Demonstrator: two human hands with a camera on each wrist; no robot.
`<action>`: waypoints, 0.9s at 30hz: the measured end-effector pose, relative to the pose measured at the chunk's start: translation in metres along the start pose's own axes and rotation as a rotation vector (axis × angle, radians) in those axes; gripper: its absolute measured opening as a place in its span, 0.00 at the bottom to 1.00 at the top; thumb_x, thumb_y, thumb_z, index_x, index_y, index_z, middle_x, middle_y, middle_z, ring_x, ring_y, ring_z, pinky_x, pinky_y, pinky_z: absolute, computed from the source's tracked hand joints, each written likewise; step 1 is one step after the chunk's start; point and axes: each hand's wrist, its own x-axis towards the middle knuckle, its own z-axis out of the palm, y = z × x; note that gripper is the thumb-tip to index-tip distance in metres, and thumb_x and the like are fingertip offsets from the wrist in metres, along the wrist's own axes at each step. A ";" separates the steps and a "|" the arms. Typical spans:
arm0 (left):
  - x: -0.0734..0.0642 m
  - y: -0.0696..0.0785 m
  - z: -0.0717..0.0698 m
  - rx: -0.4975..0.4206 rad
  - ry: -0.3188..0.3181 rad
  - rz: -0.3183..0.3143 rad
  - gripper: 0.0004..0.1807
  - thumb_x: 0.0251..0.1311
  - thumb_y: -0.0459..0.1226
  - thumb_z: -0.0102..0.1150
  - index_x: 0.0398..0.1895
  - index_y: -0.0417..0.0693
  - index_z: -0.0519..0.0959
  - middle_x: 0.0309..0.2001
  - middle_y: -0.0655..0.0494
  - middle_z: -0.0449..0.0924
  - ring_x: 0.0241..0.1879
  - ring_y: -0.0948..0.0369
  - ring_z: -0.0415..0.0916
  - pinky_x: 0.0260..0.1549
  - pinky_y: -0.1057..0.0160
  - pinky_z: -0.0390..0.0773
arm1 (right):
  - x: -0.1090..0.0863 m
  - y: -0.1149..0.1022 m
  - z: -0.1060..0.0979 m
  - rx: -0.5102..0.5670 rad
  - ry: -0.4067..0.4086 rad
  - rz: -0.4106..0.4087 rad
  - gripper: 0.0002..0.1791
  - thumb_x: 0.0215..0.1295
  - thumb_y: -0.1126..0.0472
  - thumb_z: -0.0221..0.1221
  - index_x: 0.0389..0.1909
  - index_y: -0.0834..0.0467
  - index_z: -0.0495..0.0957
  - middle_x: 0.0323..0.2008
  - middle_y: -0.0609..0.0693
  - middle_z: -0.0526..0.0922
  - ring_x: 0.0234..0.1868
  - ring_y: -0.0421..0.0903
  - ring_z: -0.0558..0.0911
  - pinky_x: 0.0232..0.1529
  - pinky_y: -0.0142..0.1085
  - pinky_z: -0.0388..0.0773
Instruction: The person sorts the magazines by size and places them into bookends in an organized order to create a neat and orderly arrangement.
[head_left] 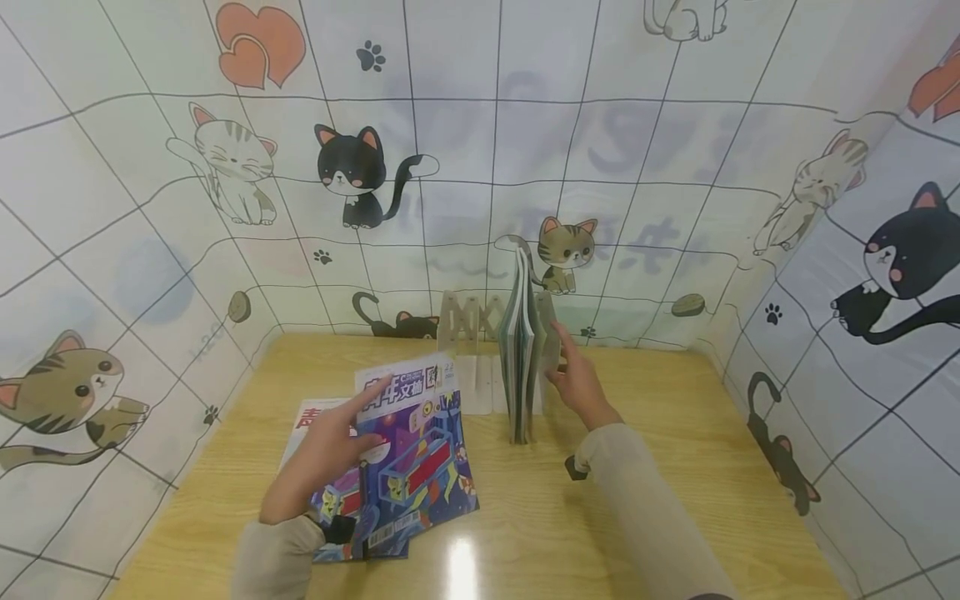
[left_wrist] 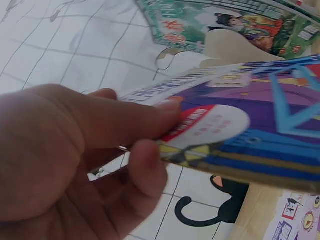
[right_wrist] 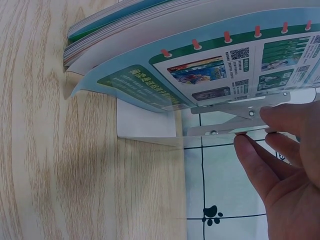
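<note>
In my left hand (head_left: 326,450) is a magazine (head_left: 416,417) with a purple and blue cover, pinched at its left edge between thumb and fingers (left_wrist: 145,167). A second, similar magazine (head_left: 309,421) lies on the table, partly hidden under it. To the right, several magazines (head_left: 517,358) stand upright in an expandable metal bookend (head_left: 459,329). My right hand (head_left: 581,383) pinches the bookend's right-hand plate, thumb on one side and fingers on the other. The right wrist view shows the blue back cover (right_wrist: 135,80) of the outermost standing magazine, leaning close to that plate.
Everything rests on a wooden table (head_left: 645,517) in a corner. Behind it and at both sides hang white gridded wall sheets (head_left: 465,167) printed with cartoon cats. The bookend stands near the back edge, its base plate (head_left: 476,387) showing left of the upright magazines.
</note>
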 end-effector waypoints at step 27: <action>0.040 0.006 0.032 0.151 0.248 0.287 0.52 0.54 0.30 0.70 0.77 0.67 0.51 0.59 0.46 0.77 0.50 0.51 0.80 0.46 0.50 0.79 | 0.002 0.002 0.001 0.026 -0.004 0.009 0.50 0.62 0.74 0.61 0.77 0.43 0.45 0.65 0.71 0.65 0.53 0.68 0.77 0.46 0.54 0.79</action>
